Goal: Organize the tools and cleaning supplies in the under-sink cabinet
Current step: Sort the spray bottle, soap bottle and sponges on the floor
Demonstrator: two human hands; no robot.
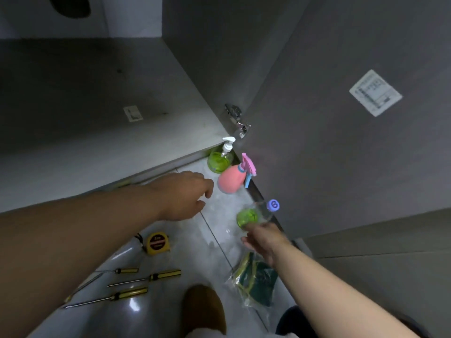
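Observation:
On the tiled floor before the open cabinet (102,132) stand a green pump bottle (218,161) and a pink spray bottle (230,180). My left hand (180,195) hovers just left of the pink bottle, fingers loosely curled, holding nothing. My right hand (264,237) touches the lower side of a clear bottle with green liquid and a blue cap (253,214); a full grip is not visible. A yellow tape measure (157,243), three yellow-handled screwdrivers (146,279) and a bag of green sponges (253,281) lie nearer me.
The cabinet door (341,123) stands open on the right, hinge (238,120) at its inner edge, close to the bottles. The cabinet floor holds only a small white label (133,113). My slippered foot (203,311) is at the bottom.

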